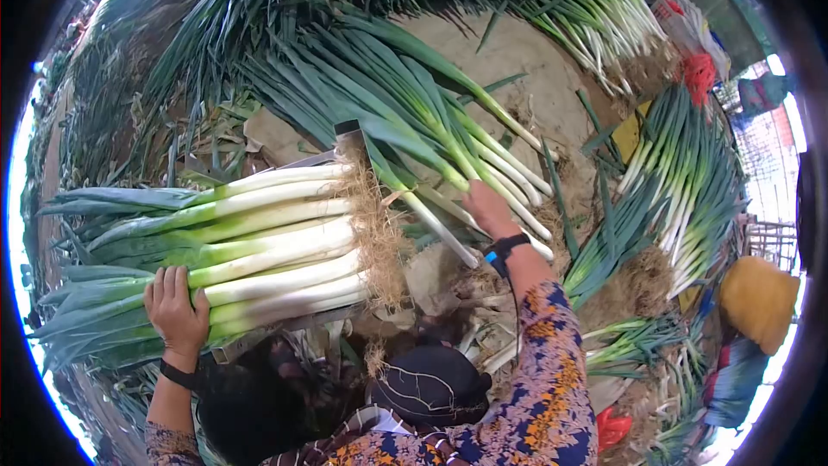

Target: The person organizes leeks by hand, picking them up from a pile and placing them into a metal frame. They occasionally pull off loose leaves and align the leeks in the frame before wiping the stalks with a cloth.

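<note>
Amid leeks, hands (177, 306) flat on bundle (259, 246)

Stacked leeks (259, 246) lying level at near left, thick white stalks with tangled tan roots pointing right, green leaves fanning left, loose leeks (448, 151) slanting across the centre, white ends down right, dark green leaves running up to far left

The scene is being viewed from a single head-worn fisheye camera, angled steeply downward and held close above the stacked leeks (259, 242); no second view is being offered.
</note>
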### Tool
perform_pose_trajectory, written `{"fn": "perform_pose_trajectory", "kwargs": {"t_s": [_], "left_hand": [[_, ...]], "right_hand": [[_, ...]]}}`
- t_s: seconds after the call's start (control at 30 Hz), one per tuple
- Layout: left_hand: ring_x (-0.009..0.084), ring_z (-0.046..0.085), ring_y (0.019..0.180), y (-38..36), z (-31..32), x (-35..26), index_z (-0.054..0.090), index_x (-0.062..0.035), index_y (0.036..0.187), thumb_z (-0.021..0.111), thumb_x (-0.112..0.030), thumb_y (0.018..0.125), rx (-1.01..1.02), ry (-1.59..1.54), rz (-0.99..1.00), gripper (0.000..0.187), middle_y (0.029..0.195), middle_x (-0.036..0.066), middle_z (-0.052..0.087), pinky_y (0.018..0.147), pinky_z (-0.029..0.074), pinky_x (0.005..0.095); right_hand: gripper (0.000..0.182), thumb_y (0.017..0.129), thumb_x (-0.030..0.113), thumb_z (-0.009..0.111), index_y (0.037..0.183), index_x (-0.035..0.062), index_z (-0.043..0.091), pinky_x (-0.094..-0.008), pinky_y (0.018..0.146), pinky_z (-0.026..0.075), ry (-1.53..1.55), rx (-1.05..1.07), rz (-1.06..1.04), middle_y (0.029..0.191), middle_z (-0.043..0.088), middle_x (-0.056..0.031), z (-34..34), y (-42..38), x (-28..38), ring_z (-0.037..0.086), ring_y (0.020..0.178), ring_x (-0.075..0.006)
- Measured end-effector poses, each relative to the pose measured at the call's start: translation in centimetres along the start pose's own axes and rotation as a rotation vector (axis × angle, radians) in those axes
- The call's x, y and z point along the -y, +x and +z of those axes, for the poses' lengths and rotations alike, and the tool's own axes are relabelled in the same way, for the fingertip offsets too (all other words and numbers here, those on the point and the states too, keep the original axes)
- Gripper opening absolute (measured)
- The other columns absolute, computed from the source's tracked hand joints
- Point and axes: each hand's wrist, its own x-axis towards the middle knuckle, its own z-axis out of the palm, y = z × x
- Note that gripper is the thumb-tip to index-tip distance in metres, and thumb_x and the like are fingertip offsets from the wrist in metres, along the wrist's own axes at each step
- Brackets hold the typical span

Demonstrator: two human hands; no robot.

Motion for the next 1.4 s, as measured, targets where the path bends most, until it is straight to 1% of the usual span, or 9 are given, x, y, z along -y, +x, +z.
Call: {"fn": "perform_pose_trajectory", "kwargs": {"t_s": [0.2, 0.4, 0.57, 0.67, 0.93, 1.0, 1.1, 1.13, 1.4], "left_hand": [[0.0375, 0.052, 0.119, 0.1, -0.3, -0.4, 0.06, 0.0013, 0.116, 0.064, -0.029, 0.081, -0.038, -0.04, -0.019, 0.047, 0.12, 0.017, 0.06, 0.104, 0.035, 0.0501], [0.0353, 0.053, 0.117, -0.2, 0.4, -0.2, 0.061, 0.0003, 0.116, 0.066, -0.036, 0.08, -0.073, -0.1, -0.035, 0.051, 0.116, 0.017, 0.062, 0.103, 0.035, 0.0479], [0.033, 0.056, 0.113, -0.4, 0.2, -0.2, 0.064, -0.0019, 0.102, 0.062, -0.038, 0.082, -0.146, -0.099, -0.038, 0.041, 0.108, 0.016, 0.064, 0.098, 0.038, 0.0446], [0.0315, 0.057, 0.11, -0.1, -0.1, -0.3, 0.064, -0.0023, 0.097, 0.061, -0.037, 0.083, -0.146, -0.13, -0.028, 0.038, 0.103, 0.015, 0.064, 0.096, 0.039, 0.0433], [0.0315, 0.057, 0.109, -0.3, 0.4, 0.0, 0.068, 0.0023, 0.105, 0.057, -0.038, 0.084, -0.202, -0.109, -0.011, 0.047, 0.105, 0.017, 0.066, 0.096, 0.04, 0.0424], [0.0309, 0.057, 0.106, -0.3, 0.9, 0.0, 0.067, 0.002, 0.103, 0.057, -0.037, 0.084, -0.276, -0.113, 0.003, 0.045, 0.102, 0.016, 0.065, 0.094, 0.04, 0.0422], [0.0299, 0.057, 0.102, -0.4, 0.4, 0.2, 0.066, 0.0006, 0.097, 0.058, -0.035, 0.082, -0.247, -0.11, 0.015, 0.04, 0.098, 0.015, 0.064, 0.091, 0.041, 0.0414], [0.0283, 0.057, 0.104, -0.3, -0.6, 0.2, 0.065, 0.0011, 0.102, 0.061, -0.033, 0.08, -0.08, -0.236, -0.025, 0.041, 0.105, 0.015, 0.064, 0.091, 0.04, 0.042], [0.0262, 0.056, 0.098, -0.1, -0.1, -0.1, 0.063, -0.0016, 0.094, 0.061, -0.031, 0.08, -0.221, -0.186, -0.012, 0.033, 0.095, 0.012, 0.063, 0.09, 0.04, 0.0412]], "right_hand": [[0.035, 0.098, 0.033, 0.052, 0.113, 0.0011, 0.055, -0.0489, 0.082, 0.046, 0.204, -0.13, -0.163, 0.1, 0.062, -0.0269, -9.5, -5.1, -1.2, 0.058, 0.096, -0.0445], [0.033, 0.099, 0.028, 0.052, 0.116, 0.0004, 0.056, -0.0437, 0.083, 0.047, 0.272, -0.178, -0.165, 0.103, 0.063, -0.0266, -18.8, -9.2, 8.9, 0.06, 0.096, -0.0436], [0.03, 0.099, 0.025, 0.056, 0.115, -0.0005, 0.056, -0.0386, 0.071, 0.048, 0.345, -0.285, -0.532, 0.09, 0.063, -0.0191, -20.3, -9.0, 20.3, 0.061, 0.08, -0.0297], [0.031, 0.097, 0.026, 0.061, 0.114, 0.0002, 0.058, -0.0339, 0.063, 0.046, 0.425, -0.263, -0.695, 0.079, 0.061, -0.0116, -18.9, -8.8, 28.5, 0.057, 0.07, -0.0193], [0.035, 0.093, 0.029, 0.068, 0.113, 0.0011, 0.058, -0.0328, 0.062, 0.046, 0.506, -0.058, -0.963, 0.078, 0.061, -0.0136, -9.2, -6.4, 42.5, 0.054, 0.065, -0.0199], [0.041, 0.092, 0.034, 0.069, 0.115, 0.0017, 0.058, -0.0365, 0.069, 0.049, 0.462, -0.051, -1.001, 0.084, 0.063, -0.0203, -7.0, -5.8, 43.3, 0.061, 0.073, -0.0334], [0.042, 0.092, 0.034, 0.068, 0.118, 0.003, 0.058, -0.0403, 0.072, 0.05, 0.42, -0.044, -1.085, 0.09, 0.064, -0.0223, -2.2, -4.1, 41.7, 0.063, 0.082, -0.0381], [0.044, 0.093, 0.038, 0.065, 0.121, 0.0051, 0.058, -0.0435, 0.083, 0.051, 0.328, 0.099, -0.995, 0.105, 0.065, -0.0211, -1.6, -3.7, 40.8, 0.063, 0.097, -0.0393], [0.043, 0.094, 0.03, 0.062, 0.13, 0.0061, 0.055, -0.044, 0.09, 0.05, 0.229, 0.245, -0.951, 0.115, 0.062, -0.021, -1.0, 0.1, 36.5, 0.061, 0.103, -0.039]]}}
